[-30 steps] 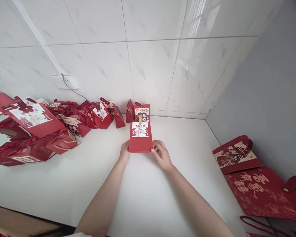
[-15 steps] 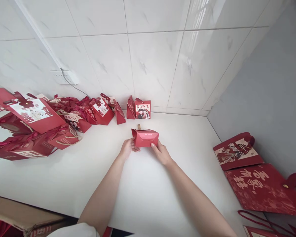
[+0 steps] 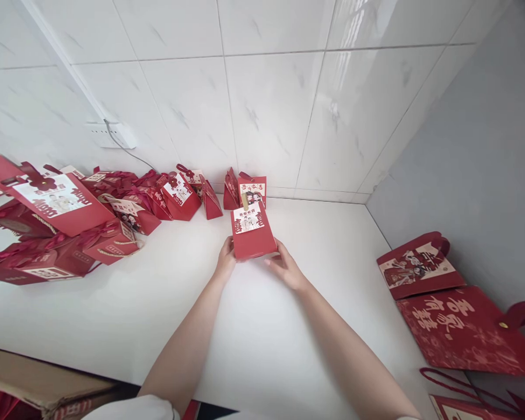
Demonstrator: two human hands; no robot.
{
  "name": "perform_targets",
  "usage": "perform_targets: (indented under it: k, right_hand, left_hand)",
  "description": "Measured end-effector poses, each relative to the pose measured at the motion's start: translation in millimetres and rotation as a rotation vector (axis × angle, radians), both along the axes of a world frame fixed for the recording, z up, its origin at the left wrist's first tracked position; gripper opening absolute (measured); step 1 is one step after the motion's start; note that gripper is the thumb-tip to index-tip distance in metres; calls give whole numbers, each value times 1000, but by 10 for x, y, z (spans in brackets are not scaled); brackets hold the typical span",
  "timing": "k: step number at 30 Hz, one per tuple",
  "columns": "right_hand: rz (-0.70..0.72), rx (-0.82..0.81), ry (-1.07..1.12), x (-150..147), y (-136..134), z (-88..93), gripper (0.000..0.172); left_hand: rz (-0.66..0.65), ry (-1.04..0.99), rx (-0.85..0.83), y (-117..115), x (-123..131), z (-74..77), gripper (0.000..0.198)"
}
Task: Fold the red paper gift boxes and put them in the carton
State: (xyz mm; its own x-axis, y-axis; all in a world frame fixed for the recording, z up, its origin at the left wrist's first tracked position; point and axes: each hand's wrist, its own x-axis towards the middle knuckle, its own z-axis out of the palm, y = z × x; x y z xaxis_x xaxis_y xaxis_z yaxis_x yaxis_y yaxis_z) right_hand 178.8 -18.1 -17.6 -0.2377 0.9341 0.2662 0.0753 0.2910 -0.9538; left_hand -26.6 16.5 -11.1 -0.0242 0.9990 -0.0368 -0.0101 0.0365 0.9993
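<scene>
A red gift box (image 3: 254, 242) with a white printed label and a small gold-brown tab at its top is between my hands at the middle of the white table. My left hand (image 3: 228, 256) grips its lower left side, fingers partly hidden by the box. At the lower right corner, my right hand (image 3: 285, 267) holds it with fingers behind the side and the thumb in front. Just behind stands a small red box (image 3: 259, 185) with a cartoon couple on it, partly covered by the held box. Beside that is a narrow red box (image 3: 231, 189).
Many red gift boxes (image 3: 70, 256) crowd the table's left side. Flat red bags (image 3: 464, 329) lean against the grey wall at right. A cardboard box (image 3: 39, 379) sits at the lower left. A socket strip (image 3: 111, 135) with a cable is on the tiled wall.
The held gift box has turned in my hands: its plain folded bottom faced me before, and its labelled front now shows, with the top toward the wall.
</scene>
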Motion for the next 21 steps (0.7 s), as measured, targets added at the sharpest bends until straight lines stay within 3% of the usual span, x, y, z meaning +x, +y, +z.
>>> perform_targets:
  k: [5, 11, 21]
  right_hand:
    - [7, -93, 222, 25, 2, 39, 65]
    - [-36, -85, 278, 9, 54, -1, 84]
    - [-74, -168, 286, 3, 84, -24, 62]
  left_hand:
    - [49, 43, 118, -22, 42, -46, 45]
    - [-88, -13, 133, -100, 105, 48, 52]
    - [-182, -70, 99, -102, 68, 190, 52]
